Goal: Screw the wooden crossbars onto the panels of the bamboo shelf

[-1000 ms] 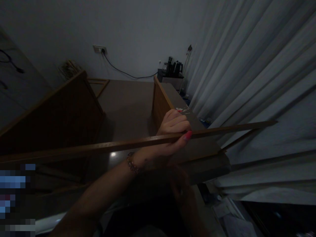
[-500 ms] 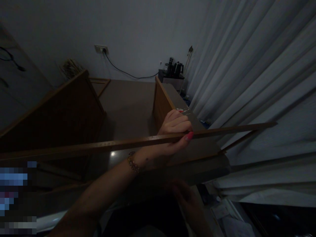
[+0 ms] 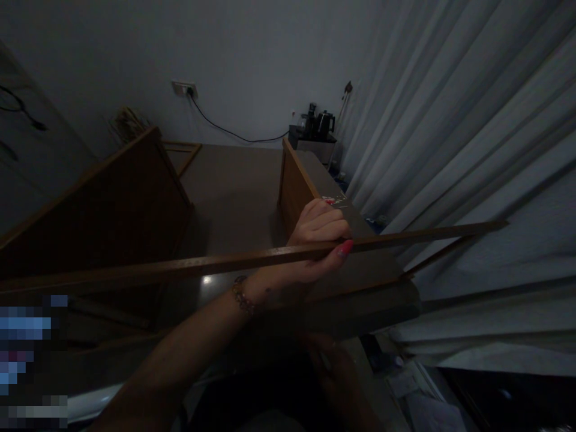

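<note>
My left hand is closed around the long top bar of a wooden frame, fingers behind it and the red-nailed thumb along its front. My left forearm, with a bracelet at the wrist, passes below this bar. The frame stands tilted over a grey tabletop, and its right end reaches toward the curtain. Low in the middle, in deep shadow, my right hand is near the table's front edge. Its fingers look bent but are too dark and smeared to make out, and whether it touches anything is hidden.
Upright wooden panels stand at left and right on the table. A black kettle is on a small cabinet at the back, its cable running to a wall socket. Pale curtains hang on the right. Papers lie lower right.
My right hand has shifted slightly left and its fingers have changed pose in the shadow. My left hand and the wooden frame are practically still.
</note>
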A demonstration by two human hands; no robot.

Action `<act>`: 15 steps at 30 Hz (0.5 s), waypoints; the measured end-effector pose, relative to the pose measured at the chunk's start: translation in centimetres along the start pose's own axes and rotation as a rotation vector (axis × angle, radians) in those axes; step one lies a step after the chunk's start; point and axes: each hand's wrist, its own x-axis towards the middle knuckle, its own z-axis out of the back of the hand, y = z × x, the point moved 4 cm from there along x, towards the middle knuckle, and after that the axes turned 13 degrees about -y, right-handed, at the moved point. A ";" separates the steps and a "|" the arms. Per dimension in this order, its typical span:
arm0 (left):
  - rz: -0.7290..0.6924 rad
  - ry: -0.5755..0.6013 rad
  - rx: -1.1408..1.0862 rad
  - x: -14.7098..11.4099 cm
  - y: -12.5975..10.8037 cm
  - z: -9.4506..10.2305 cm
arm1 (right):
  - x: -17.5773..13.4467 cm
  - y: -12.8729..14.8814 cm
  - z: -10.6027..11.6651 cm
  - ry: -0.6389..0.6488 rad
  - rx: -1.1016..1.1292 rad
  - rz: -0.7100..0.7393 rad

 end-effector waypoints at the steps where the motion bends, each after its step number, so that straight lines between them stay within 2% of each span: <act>1: -0.004 -0.005 0.002 0.0 0.0 0.0 | 0.0 0.0 0.0 -0.006 -0.001 0.020; 4: -0.001 0.005 0.009 0.0 0.0 0.0 | 0.2 0.1 0.0 0.000 -0.009 0.038; 9: 0.022 0.010 0.006 -0.2 0.1 0.0 | 0.2 0.2 0.1 0.043 -0.016 -0.025; 15: 0.011 0.007 -0.007 -0.2 0.2 -0.1 | -0.2 -0.4 0.0 0.017 0.007 -0.057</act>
